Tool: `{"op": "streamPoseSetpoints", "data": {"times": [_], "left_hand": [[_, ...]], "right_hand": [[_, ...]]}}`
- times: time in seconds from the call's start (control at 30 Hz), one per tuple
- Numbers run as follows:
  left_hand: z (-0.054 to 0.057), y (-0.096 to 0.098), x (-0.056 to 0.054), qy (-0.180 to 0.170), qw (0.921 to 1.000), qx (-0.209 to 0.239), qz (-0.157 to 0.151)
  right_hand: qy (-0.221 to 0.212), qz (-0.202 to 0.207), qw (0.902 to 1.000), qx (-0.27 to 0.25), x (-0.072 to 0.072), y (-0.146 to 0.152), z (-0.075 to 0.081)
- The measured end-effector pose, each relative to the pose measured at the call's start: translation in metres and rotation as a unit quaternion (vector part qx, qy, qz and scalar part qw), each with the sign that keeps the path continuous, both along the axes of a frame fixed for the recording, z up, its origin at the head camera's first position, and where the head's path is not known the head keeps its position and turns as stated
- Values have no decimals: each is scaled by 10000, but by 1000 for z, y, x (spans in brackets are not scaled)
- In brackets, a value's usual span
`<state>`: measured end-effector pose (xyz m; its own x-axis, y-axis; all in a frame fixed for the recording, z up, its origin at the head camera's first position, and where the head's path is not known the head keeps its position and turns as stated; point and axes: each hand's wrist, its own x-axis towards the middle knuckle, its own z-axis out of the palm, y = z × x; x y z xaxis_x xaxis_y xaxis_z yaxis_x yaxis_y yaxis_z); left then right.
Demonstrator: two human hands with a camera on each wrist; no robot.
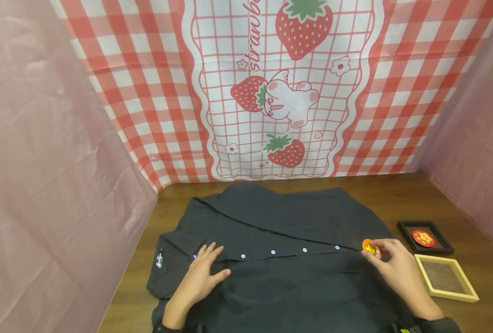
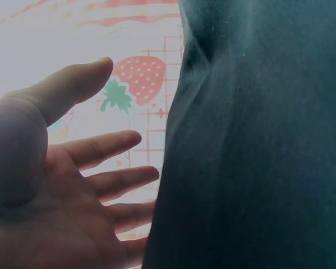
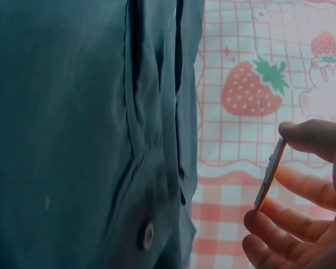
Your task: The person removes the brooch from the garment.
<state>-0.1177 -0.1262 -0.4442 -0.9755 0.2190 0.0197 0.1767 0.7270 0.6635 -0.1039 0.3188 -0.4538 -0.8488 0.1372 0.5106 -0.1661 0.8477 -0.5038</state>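
A dark button-up shirt (image 1: 305, 291) lies spread over the table, a row of pale buttons (image 1: 273, 252) running across it. Near its collar (image 1: 169, 259), my left hand (image 1: 200, 277) hovers with fingers spread and holds nothing; the left wrist view has the same hand (image 2: 72, 185) beside the dark cloth. Between thumb and fingertips, my right hand (image 1: 398, 273) pinches a thin round orange badge (image 1: 370, 248) with a yellow figure, over the shirt's lower end. The badge (image 3: 270, 175) shows edge-on in the right wrist view, apart from the cloth.
To the right on the wooden table (image 1: 400, 194), a black tray (image 1: 445, 245) holds a round red and yellow piece (image 1: 423, 238). A pale yellow tray (image 1: 459, 296) sits nearer me. Behind hangs a strawberry-print cloth (image 1: 155, 106), with a pink curtain (image 1: 42, 185) at the left.
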Motion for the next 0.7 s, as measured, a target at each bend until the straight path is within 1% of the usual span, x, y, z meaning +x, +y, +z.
{"op": "streamPoseSetpoints", "data": {"times": [0.2,0.3,0.53,0.7], "left_hand": [[-4,0,-2,-16,10000,-62,-57],[-6,0,-3,-104,9999,-75,-8],[-6,-4,-5,-236,9996,-113,68],[-7,-7,-3,-276,9994,-130,162]], "right_hand": [[-151,-297,9994,46,6,15,-3],[-245,-394,9989,33,9,22,-4],[-585,-474,9971,109,16,35,-1],[-631,-482,9968,115,15,41,1]]}}
